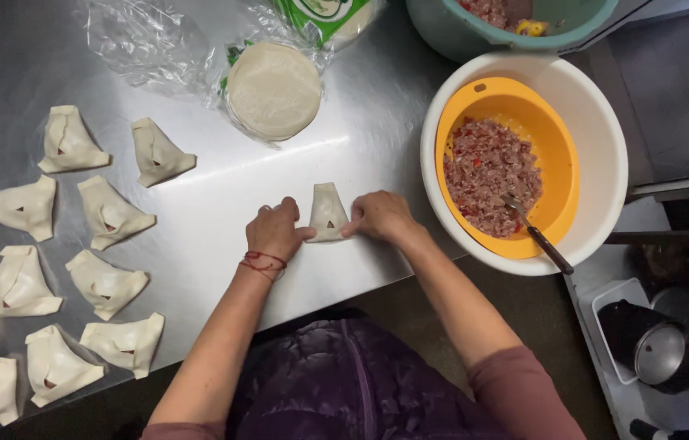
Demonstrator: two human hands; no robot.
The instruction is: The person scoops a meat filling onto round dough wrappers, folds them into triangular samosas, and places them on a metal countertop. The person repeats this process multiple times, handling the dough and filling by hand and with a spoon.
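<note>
A folded dumpling [329, 213] was being pressed flat against the steel tabletop [222, 187] near its front edge. It was pinched from both sides: the fingertips of the left hand [276, 231] were set against its left lower corner, and those of the right hand [378, 216] against its right lower corner. Both hands were curled narrow, with the knuckles up, and a red thread bracelet [264, 262] was worn on the left wrist. The dumpling was shaped like a triangle, with its point turned away from the person, and a small spot of filling was seen through a gap in the middle.

To the left, a group of finished dumplings [104, 213] of the same shape was laid out in loose rows, well apart from the hands. Behind the hands, a stack of round wrappers [273, 90] was seen lying on its opened plastic bag [145, 41]. To the right, an orange colander [560, 175] was set inside a white bowl [605, 147], which hung partly over the tabletop's edge. Minced meat filling [487, 171] was held in the colander, and a spoon [536, 232] was left resting in it with its dark handle leaning on the rim. A teal bowl [475, 37] was partly seen at the top edge.
</note>
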